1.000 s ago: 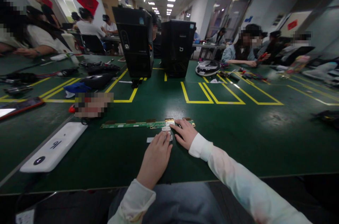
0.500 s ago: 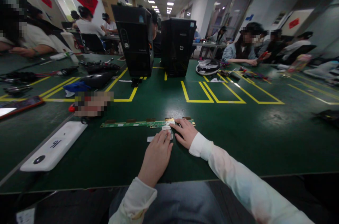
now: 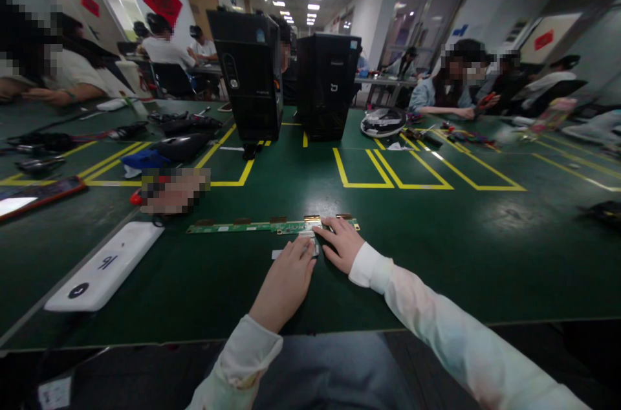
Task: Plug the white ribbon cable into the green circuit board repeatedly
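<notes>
A long, narrow green circuit board [image 3: 242, 227] with copper-coloured tabs along its far edge lies crosswise on the green table in front of me. My right hand [image 3: 342, 245] rests over its right part, fingers spread and tips touching the board. My left hand [image 3: 286, 277] is closer to me, its fingers bent together over a flat whitish strip [image 3: 277, 254]. Part of that strip shows left of the fingers, and pale bits appear at the fingertips beside the board's near edge. The fingers hide how the strip meets the board.
A white power bank-like device [image 3: 104, 268] lies at left. Behind it are a pixelated item [image 3: 174, 191], an orange-edged phone [image 3: 43, 193] and dark tools. Two black computer towers [image 3: 247, 74] stand at the back. A cable coil [image 3: 383, 122] sits right of them. Other people sit around.
The view has shifted slightly. Both hands stay at the board in nearly the same pose, with the left fingers marginally closer to its near edge.
</notes>
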Demonstrator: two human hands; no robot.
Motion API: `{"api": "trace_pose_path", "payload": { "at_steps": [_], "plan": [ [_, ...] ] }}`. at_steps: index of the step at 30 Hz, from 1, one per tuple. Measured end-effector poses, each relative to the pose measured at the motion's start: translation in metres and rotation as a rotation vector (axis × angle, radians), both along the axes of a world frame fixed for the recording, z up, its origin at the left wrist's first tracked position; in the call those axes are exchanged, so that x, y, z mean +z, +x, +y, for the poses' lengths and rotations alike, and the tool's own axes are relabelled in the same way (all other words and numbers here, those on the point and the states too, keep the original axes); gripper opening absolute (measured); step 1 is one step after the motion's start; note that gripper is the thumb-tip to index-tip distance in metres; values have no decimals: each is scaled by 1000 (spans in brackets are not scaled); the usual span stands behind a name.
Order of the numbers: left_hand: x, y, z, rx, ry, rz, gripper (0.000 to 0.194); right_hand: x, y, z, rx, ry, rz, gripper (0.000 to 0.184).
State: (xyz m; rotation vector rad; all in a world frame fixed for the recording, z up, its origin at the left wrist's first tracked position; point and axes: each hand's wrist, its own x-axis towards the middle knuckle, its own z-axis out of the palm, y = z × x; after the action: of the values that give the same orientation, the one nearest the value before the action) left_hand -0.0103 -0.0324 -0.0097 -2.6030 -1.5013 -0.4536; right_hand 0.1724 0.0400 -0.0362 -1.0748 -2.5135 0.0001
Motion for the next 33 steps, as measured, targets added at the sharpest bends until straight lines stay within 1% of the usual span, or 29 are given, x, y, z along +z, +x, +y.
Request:
{"api": "trace_pose_path", "payload": {
  "at_steps": [5, 10, 16, 19, 26, 29, 33],
  "plan": [
    [3, -2, 1, -31, 14, 57, 38, 2, 1, 0, -17, -31, -20, 49],
    [4, -1, -5, -2, -14, 52, 38, 5, 1, -6, -9, -39, -26, 50],
    [-3, 4, -21, 58, -2, 31, 38, 3, -1, -29, -71, -37, -12, 52],
    [-6, 4, -25, 68, -18, 23, 40, 4, -2, -34, -71, -43, -21, 54],
    [-13, 4, -24, 77, 4, 25, 43, 12, -2, -30, -41, -86, -20, 56],
    [-10, 4, -24, 82, -14, 16, 43, 14, -1, -29, -36, -103, -9, 58],
    [-4, 1, -22, 60, -52, 14, 46, 16, -1, -29, -34, -122, 2, 59]
  ]
}}
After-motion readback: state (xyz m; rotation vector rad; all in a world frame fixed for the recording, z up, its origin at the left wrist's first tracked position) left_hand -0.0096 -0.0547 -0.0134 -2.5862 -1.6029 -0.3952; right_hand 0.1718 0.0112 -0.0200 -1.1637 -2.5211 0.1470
